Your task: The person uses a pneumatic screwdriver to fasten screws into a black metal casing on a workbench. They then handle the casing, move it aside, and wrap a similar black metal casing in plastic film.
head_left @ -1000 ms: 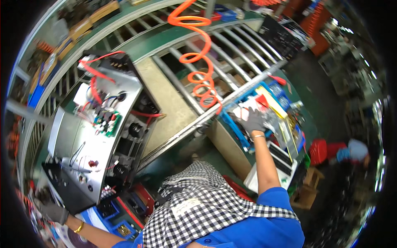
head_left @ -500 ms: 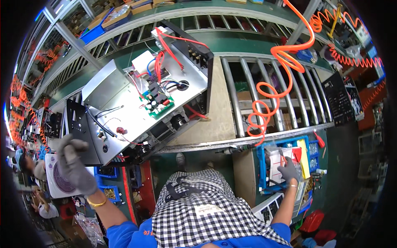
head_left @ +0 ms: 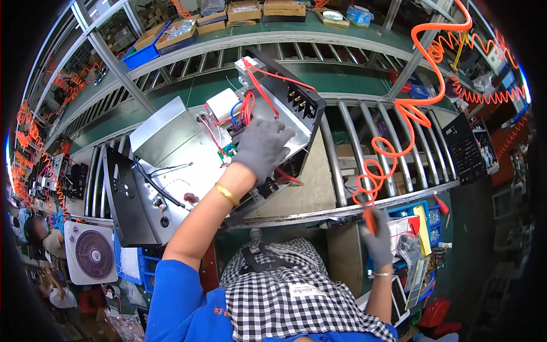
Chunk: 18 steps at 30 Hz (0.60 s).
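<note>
My gloved left hand (head_left: 265,149) lies over an open metal chassis (head_left: 176,148), its fingers stretched toward the black end panel (head_left: 302,105). Beneath that hand, most of a green circuit board (head_left: 227,153) is hidden; whether the fingers touch it cannot be told. Red wires (head_left: 248,108) rise just beyond the fingers, beside a white block (head_left: 223,105). My gloved right hand (head_left: 378,245) is closed around an orange-handled tool (head_left: 370,220) by the front edge of the conveyor. The tool's exact kind is unclear.
An orange coiled air hose (head_left: 393,149) hangs over the metal rollers (head_left: 346,151) at right. Beside my right hand stands a blue bin (head_left: 419,208) with a yellow sheet and bagged parts. A box fan (head_left: 93,255) is at left, with people beyond it. Cardboard boxes (head_left: 245,11) line the far shelf.
My left hand has moved from the chassis's left side to over its board. My right hand has come out of the blue bin, holding the orange-handled tool. The view has shifted.
</note>
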Tool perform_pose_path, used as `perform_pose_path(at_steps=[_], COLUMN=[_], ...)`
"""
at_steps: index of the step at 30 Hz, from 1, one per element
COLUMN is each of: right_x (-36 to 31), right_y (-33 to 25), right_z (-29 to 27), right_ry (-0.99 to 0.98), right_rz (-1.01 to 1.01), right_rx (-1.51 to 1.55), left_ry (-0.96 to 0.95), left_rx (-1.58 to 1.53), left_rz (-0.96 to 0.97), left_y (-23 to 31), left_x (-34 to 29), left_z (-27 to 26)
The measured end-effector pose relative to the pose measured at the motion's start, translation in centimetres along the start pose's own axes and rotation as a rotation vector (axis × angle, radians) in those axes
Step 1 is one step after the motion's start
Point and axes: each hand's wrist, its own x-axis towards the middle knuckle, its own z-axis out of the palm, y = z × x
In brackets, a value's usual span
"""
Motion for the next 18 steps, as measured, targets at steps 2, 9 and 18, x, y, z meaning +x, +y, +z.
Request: perform_pose_path(at_steps=[2,9,18], right_x=[2.6,10.9,13.2], right_y=[-2.9,-6.6,-7.9], right_z=[4.6,11.8,14.0], right_ry=[-0.048,0.069,0.056], right_rz=[-0.041,-0.464,-0.445], right_rx=[0.022,-0.461,-0.447], left_ry=[-0.158,-0.141,-0.272], left_rx=[0.099,-0.071,-0.225], left_rz=[0.007,-0.165,-0.227], left_y=[-1.5,-3.6,-5.1], left_x=[1.0,3.0,4.1], left_z=[0.9,-0.3,-1.6])
